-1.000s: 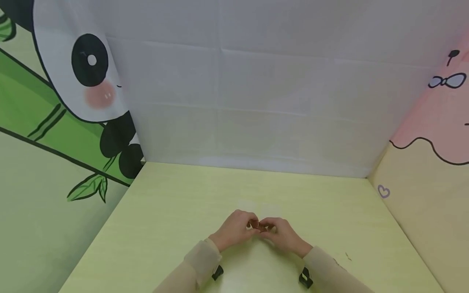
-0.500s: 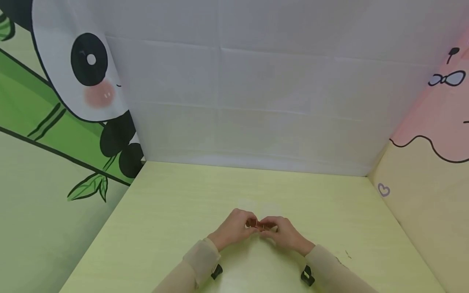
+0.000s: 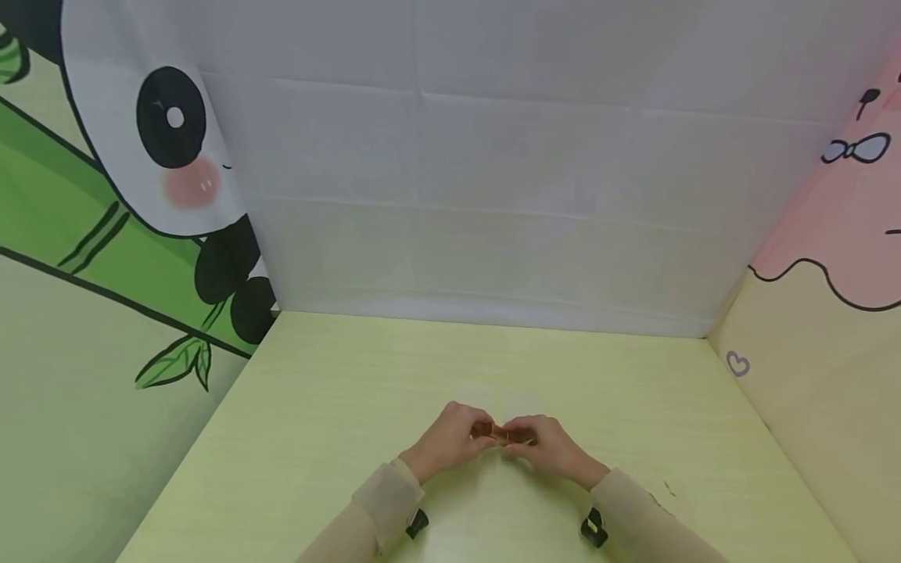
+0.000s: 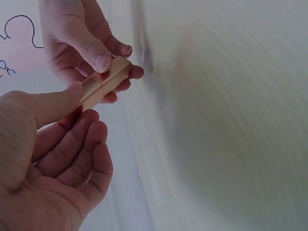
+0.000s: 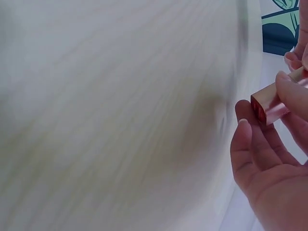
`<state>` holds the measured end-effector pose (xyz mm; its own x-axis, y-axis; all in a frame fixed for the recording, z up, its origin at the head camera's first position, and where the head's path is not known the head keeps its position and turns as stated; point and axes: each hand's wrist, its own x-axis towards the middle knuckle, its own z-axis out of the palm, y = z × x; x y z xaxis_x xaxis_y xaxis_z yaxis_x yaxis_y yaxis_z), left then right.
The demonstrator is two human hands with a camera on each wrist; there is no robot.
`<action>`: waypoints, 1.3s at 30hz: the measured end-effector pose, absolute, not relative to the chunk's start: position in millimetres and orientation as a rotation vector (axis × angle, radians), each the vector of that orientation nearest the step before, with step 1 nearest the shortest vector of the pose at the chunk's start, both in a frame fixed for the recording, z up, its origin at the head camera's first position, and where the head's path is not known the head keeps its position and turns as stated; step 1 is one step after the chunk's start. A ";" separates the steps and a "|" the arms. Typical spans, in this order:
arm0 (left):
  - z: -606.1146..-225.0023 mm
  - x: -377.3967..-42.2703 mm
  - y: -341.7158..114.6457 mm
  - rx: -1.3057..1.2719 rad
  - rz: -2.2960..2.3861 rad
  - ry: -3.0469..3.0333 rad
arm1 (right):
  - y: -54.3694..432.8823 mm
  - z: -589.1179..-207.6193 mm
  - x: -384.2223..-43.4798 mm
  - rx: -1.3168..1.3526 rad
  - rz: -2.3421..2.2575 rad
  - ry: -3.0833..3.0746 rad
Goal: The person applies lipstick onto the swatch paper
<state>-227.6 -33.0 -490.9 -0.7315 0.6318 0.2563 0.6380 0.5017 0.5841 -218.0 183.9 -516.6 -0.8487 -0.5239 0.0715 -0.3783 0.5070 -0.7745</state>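
About midway between the side edges of the worktop (image 3: pixel 338 391), apparently above it, the tube (image 4: pixel 103 84) is pinched near either end by fingers of the left hand (image 3: pixel 450 439) and the right hand (image 3: pixel 554 450), likely to keep it steady.

- Lower left: the left hand (image 4: pixel 60 163) pinches the near end of a shiny copper-coloured bar (image 4: pixel 107 82), ringed by a thin seam.
- Above: the right hand (image 4: pixel 77 41) grips its far end.
- Right: pale bench (image 4: pixel 226 120), softly shadowed.
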 end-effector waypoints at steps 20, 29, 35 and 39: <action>-488.2 -219.3 -43.2 -1.281 -1.086 -2.663 | 183.6 -509.3 -208.7 -0.841 -1.305 2.432; -486.5 -227.2 -34.4 -1.265 -1.152 -2.644 | 191.8 -496.2 -217.6 -0.849 -1.289 2.417; -482.3 -231.1 -28.0 -1.229 -1.207 -2.636 | 200.0 -488.7 -226.9 -0.863 -1.270 2.404; -478.5 -234.1 -28.2 -1.196 -1.232 -2.620 | 211.8 -489.1 -234.3 -0.873 -1.205 2.429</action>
